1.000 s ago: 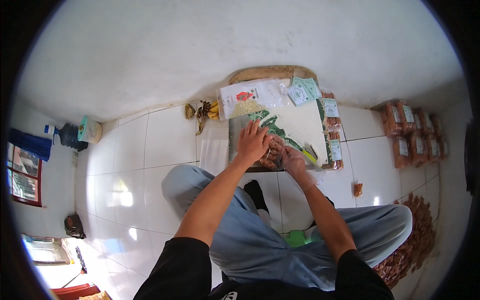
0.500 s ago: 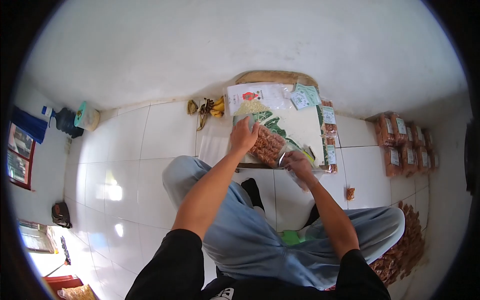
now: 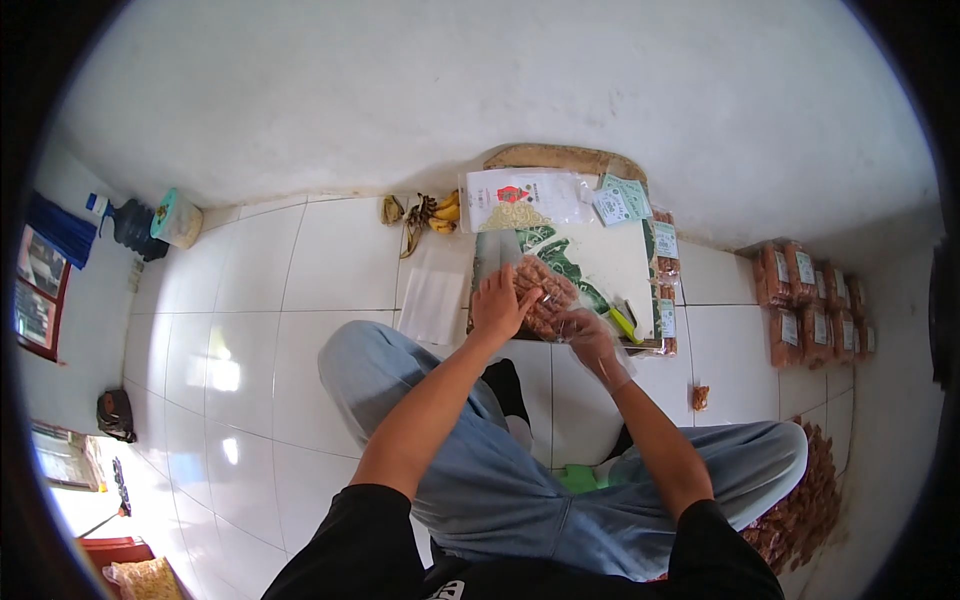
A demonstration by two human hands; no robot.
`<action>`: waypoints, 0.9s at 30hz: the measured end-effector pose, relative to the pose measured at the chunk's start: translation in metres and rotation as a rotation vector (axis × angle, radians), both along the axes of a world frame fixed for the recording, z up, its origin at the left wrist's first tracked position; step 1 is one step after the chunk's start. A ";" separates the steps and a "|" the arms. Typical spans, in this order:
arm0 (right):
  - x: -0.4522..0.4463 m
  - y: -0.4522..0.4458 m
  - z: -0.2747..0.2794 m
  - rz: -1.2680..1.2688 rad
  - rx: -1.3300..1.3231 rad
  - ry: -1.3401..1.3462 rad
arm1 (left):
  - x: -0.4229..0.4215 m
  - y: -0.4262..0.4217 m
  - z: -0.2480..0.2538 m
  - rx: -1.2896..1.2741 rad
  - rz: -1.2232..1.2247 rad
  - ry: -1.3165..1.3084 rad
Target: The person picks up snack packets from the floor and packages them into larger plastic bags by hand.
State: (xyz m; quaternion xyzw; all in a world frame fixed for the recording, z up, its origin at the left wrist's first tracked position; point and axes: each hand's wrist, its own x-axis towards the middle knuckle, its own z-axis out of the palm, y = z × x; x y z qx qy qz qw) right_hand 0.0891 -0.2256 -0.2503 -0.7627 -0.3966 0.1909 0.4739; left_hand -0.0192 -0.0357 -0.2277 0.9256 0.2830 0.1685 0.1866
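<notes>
A clear plastic bag [image 3: 541,275] filled with reddish-brown pieces lies slanted on the low table [image 3: 615,255]. My left hand [image 3: 500,308] grips its left side, thumb over the pieces. At the bag's loose end, my right hand [image 3: 592,340] is closed on the clear film, which covers part of the fingers. Right of that hand is a yellow-green tool [image 3: 624,320], perhaps a cutter. Behind the bag lies a printed white plastic pack [image 3: 525,195] with small pale pieces near its lower edge. Green-and-white labels [image 3: 622,200] are at the table's back right.
Flat clear plastic bags [image 3: 433,290] lie left of the table, with bananas [image 3: 445,213] behind them. Labelled filled packs [image 3: 667,245] line the table's right edge. More packs [image 3: 800,290] are stacked by the wall. A heap of brown pieces [image 3: 815,490] lies beside my right knee.
My left hand has come down along the bag, nearer to my right hand. The right hand has shifted slightly toward me and now shows behind clear film. The view has tilted a little.
</notes>
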 end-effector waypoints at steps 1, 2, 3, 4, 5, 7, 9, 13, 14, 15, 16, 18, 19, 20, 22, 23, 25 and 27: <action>0.000 0.001 -0.008 0.000 0.001 0.001 | 0.000 -0.001 0.000 -0.005 0.004 0.022; -0.001 0.002 -0.019 0.010 0.169 0.148 | 0.000 -0.002 0.000 -0.010 0.007 0.047; -0.001 0.003 -0.027 0.019 0.338 0.294 | 0.001 -0.003 0.001 -0.008 0.005 0.049; -0.008 0.003 -0.009 0.015 0.340 0.298 | 0.001 -0.004 0.001 -0.002 0.014 0.060; -0.014 0.000 0.011 0.000 0.247 -0.004 | 0.000 -0.006 0.001 0.004 0.024 0.070; -0.018 0.000 0.023 -0.019 0.150 -0.301 | 0.001 -0.006 0.001 0.013 0.022 0.067; -0.017 -0.002 0.019 -0.035 0.174 -0.353 | 0.001 -0.006 0.001 0.022 0.020 0.061; -0.011 -0.007 0.010 -0.053 0.068 -0.102 | 0.004 0.006 0.005 -0.107 -0.018 0.129; -0.003 -0.008 -0.001 -0.045 0.119 0.349 | 0.002 0.010 0.005 -0.164 -0.056 0.141; 0.001 -0.008 -0.007 -0.034 0.154 0.577 | -0.002 0.011 0.013 -0.160 -0.067 0.146; 0.005 -0.008 -0.010 -0.047 0.184 0.802 | -0.007 0.011 0.028 -0.159 -0.113 0.203; 0.005 -0.008 -0.014 -0.002 0.299 0.920 | -0.012 0.010 0.035 -0.151 -0.172 0.271; 0.004 -0.009 -0.012 0.011 0.341 0.960 | -0.013 0.009 0.032 -0.123 -0.182 0.265; 0.002 -0.009 -0.011 0.049 0.364 1.012 | -0.013 0.009 0.030 -0.096 -0.191 0.258; -0.001 -0.009 0.003 0.082 0.396 1.064 | -0.010 0.004 0.031 -0.105 -0.173 0.254; -0.004 -0.008 0.010 0.073 0.106 0.556 | -0.010 0.000 0.032 -0.120 -0.145 0.248; -0.009 -0.003 0.040 0.051 -0.168 0.041 | -0.009 -0.001 0.029 -0.093 -0.134 0.246; -0.014 -0.004 0.076 0.024 -0.328 0.017 | -0.005 -0.003 0.035 -0.070 -0.124 0.241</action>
